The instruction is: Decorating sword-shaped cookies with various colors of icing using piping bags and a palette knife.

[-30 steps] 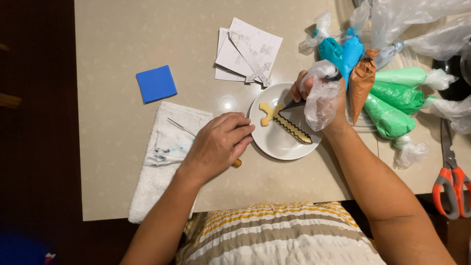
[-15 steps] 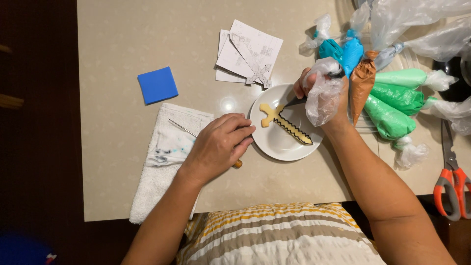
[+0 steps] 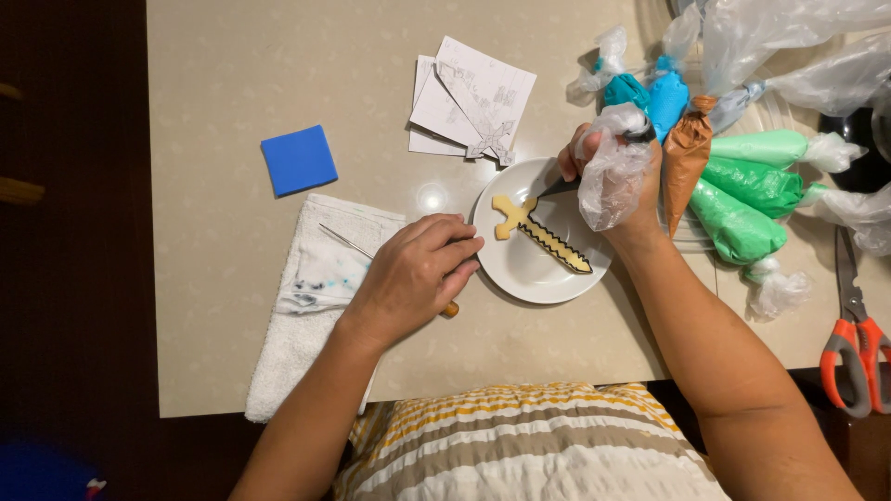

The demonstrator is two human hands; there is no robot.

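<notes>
A sword-shaped cookie (image 3: 538, 232) with a black zigzag outline lies on a small white plate (image 3: 520, 274). My right hand (image 3: 613, 176) grips a piping bag (image 3: 613, 162) of black icing, its tip touching the cookie near the handle. My left hand (image 3: 413, 274) rests at the plate's left rim, fingers curled over a thin needle tool (image 3: 345, 243) with a wooden end that lies across a stained white towel (image 3: 311, 315).
Several filled piping bags, blue, brown and green (image 3: 742, 186), lie at the right. Paper cut-outs (image 3: 473, 102) sit behind the plate, a blue square (image 3: 298, 160) at the left. Orange-handled scissors (image 3: 854, 343) lie at the right edge.
The piping tip has shifted slightly along the cookie near its handle. My left hand stays put by the plate.
</notes>
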